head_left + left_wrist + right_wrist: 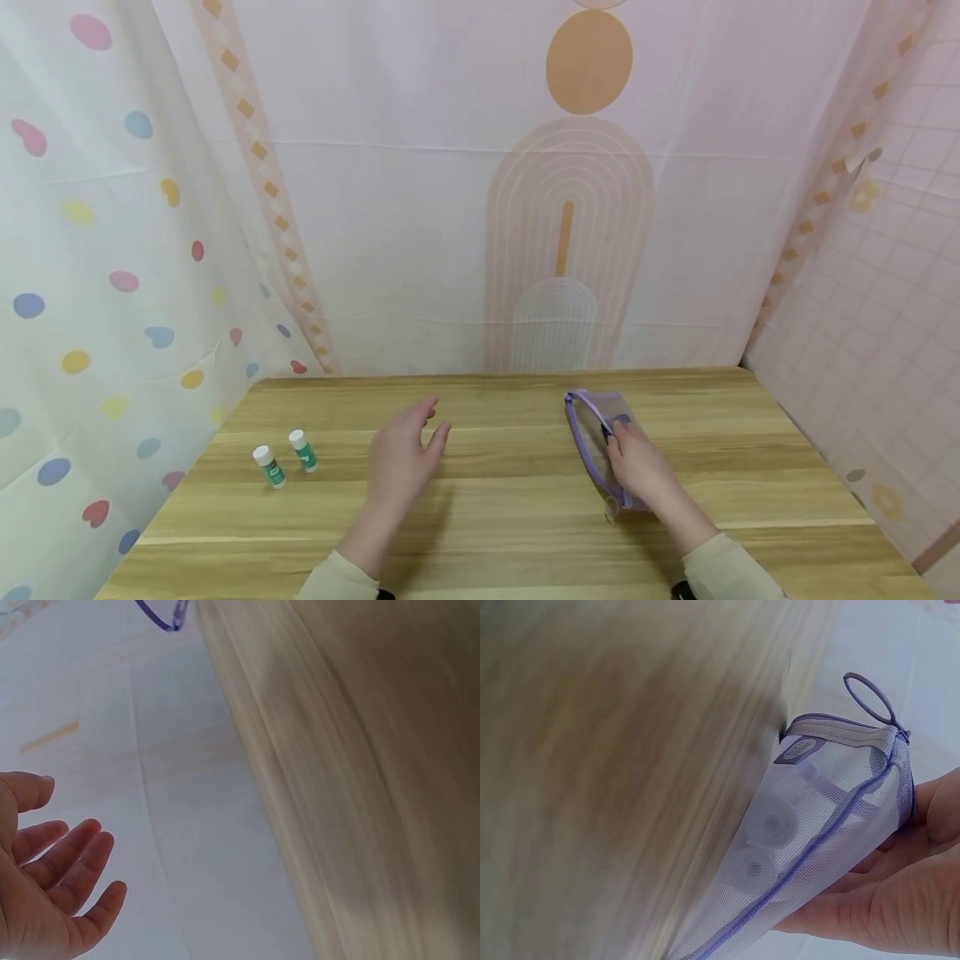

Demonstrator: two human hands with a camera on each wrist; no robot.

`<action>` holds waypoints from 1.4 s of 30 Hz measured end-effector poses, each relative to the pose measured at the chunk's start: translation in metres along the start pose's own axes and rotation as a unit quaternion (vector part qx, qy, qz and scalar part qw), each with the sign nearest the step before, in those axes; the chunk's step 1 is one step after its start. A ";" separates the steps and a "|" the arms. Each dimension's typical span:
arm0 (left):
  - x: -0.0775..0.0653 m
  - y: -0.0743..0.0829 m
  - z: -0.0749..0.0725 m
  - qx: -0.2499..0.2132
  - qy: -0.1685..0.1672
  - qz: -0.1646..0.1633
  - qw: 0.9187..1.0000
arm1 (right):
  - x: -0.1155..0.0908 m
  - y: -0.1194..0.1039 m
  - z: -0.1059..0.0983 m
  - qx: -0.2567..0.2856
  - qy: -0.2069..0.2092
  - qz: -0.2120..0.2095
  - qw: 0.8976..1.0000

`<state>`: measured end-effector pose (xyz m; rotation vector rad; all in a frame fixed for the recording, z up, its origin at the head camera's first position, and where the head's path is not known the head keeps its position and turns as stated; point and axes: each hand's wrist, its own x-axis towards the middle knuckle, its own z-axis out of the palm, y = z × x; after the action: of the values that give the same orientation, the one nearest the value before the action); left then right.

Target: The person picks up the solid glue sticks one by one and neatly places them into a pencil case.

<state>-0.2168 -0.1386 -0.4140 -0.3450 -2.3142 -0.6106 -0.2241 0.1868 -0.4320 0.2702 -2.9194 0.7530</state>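
A mesh zip pouch with purple edging lies on the right half of the table, its zip side gaping. My right hand grips it by the right side, fingers curled at the mesh. In the right wrist view, two round pale ends show through the pouch wall, and a purple loop sticks out from its corner. My left hand hovers over the middle of the table, holding nothing; its fingers are loosely bent. Left of it stand two small green-labelled glue sticks with white caps.
The wooden table ends at a patterned cloth backdrop behind. Dotted cloth hangs on the left and checked cloth on the right.
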 end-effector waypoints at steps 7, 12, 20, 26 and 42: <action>-0.003 -0.024 -0.015 0.027 -0.009 -0.018 0.999 | 0.000 -0.001 0.000 0.008 -0.003 0.002 1.000; -0.004 -0.040 -0.030 0.039 -0.001 -0.025 0.999 | 0.000 0.001 0.001 0.005 0.003 0.000 1.000; -0.001 -0.062 -0.054 0.062 0.038 -0.005 0.997 | 0.001 0.001 0.001 0.003 0.000 0.002 1.000; -0.002 -0.078 -0.073 0.071 0.053 -0.017 0.996 | 0.001 0.001 0.002 0.006 -0.004 0.004 1.000; -0.015 -0.117 -0.115 0.008 0.039 -0.184 0.982 | 0.001 0.002 0.002 0.006 0.005 0.003 1.000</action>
<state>-0.1875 -0.2990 -0.3895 0.1191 -2.3212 -0.7685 -0.2256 0.1874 -0.4340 0.2596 -2.9094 0.7697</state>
